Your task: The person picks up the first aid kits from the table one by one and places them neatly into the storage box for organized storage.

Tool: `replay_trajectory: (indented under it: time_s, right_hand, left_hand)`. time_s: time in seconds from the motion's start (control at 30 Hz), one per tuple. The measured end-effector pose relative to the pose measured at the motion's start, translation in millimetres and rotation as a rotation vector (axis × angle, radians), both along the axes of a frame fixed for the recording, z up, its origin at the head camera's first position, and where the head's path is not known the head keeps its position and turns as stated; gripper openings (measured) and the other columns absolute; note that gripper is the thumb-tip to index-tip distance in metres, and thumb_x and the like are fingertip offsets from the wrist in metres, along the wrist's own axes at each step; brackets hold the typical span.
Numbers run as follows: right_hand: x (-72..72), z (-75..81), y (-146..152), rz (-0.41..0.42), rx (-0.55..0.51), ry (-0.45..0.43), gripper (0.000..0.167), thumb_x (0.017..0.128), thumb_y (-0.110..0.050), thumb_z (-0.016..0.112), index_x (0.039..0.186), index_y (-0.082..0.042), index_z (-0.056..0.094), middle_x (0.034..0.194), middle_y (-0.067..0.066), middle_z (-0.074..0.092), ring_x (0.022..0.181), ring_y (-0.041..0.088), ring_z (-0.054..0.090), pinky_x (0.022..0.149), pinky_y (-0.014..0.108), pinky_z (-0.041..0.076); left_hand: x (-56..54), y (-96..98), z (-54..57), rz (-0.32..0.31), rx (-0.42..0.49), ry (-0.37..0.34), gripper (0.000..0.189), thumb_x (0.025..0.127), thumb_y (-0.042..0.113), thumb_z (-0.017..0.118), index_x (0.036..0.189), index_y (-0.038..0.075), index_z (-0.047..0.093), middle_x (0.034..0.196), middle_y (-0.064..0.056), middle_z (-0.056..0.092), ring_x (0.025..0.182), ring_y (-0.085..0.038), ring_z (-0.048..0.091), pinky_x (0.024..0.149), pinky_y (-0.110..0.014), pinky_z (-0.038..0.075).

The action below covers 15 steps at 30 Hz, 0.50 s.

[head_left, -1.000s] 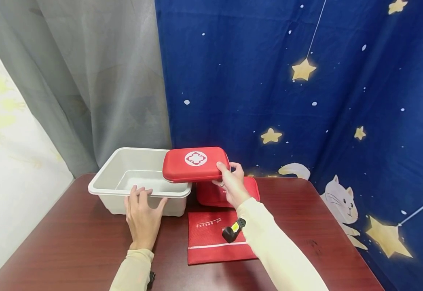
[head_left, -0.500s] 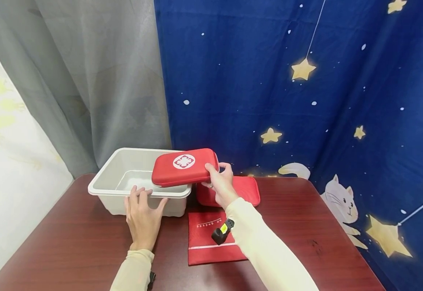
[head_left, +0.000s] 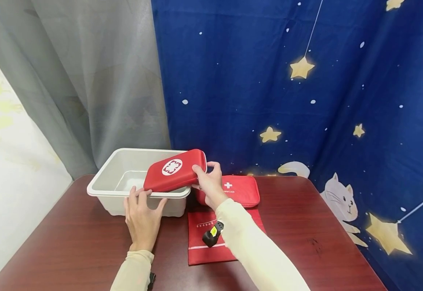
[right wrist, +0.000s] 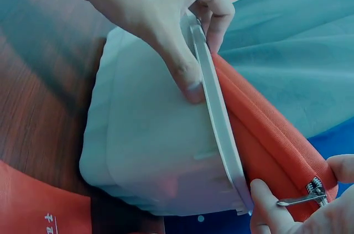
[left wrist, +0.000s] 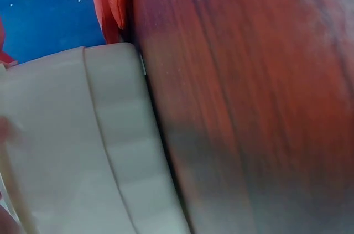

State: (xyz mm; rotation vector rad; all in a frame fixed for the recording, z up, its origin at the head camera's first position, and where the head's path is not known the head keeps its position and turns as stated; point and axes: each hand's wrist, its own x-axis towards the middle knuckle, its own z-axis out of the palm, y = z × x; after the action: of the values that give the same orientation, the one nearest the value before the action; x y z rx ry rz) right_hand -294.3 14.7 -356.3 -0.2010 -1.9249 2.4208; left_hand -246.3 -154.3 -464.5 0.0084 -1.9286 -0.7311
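Note:
A red zippered first-aid case (head_left: 187,167) with a white emblem is tilted over the right part of a pale grey plastic bin (head_left: 110,205). My right hand (head_left: 210,184) grips the case by its right end, thumb on top. In the right wrist view, the case (right wrist: 265,129) lies along the bin's rim, with its zipper pull beside my right fingers. My left hand (head_left: 143,224) holds the bin's front rim, fingers over the edge and thumb outside. The left wrist view mostly has the bin's outer wall (left wrist: 50,129); the bin's floor is partly hidden by the case.
A second red first-aid pouch (head_left: 242,194) with a white cross lies right of the bin, partly behind my right hand. In front of it, a flat red fabric bag (head_left: 206,255) lies on the dark wood table (head_left: 62,250). Grey and blue curtains (head_left: 229,81) hang behind.
My right hand has moved left with the first-aid case, and the case has tilted, its left end lower over the bin. The pouch behind shows more. The left hand has stayed on the rim.

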Motion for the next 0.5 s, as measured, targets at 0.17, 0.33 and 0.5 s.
replay_trajectory:
  time_s: [0.17,0.33,0.5]
  right_hand:
    - [2.1,-0.8,-3.1,0.016,0.011,-0.001,0.049,0.092,-0.016,0.068,0.13,-0.006,0.039,0.116,0.025,0.052,0.097,0.036,0.071,0.08,0.05,0.057]
    - [5.2,1.0,-7.5,0.023,0.061,0.0,0.049,0.092,-0.018,0.069,0.129,-0.006,0.04,0.112,0.023,0.054,0.096,0.034,0.071,0.078,0.047,0.058]
    - [6.0,0.1,-11.1,0.003,0.134,0.011,0.046,0.091,-0.018,0.069,0.128,-0.005,0.043,0.107,0.019,0.055,0.084,0.027,0.071,0.076,0.041,0.06]
  left_hand:
    - [0.6,0.7,0.2,-0.002,-0.001,0.001,0.05,0.065,0.015,0.093,0.1,-0.005,0.063,0.113,-0.024,0.058,0.129,-0.046,0.048,0.108,-0.06,0.032]
    - [0.1,0.2,-0.5,0.007,-0.01,0.007,0.05,0.064,0.013,0.093,0.1,-0.005,0.063,0.112,-0.025,0.059,0.129,-0.046,0.048,0.107,-0.062,0.033]
    - [-0.4,-0.2,-1.1,0.015,-0.016,0.012,0.05,0.064,0.013,0.093,0.1,-0.005,0.063,0.113,-0.027,0.059,0.128,-0.046,0.048,0.107,-0.062,0.033]
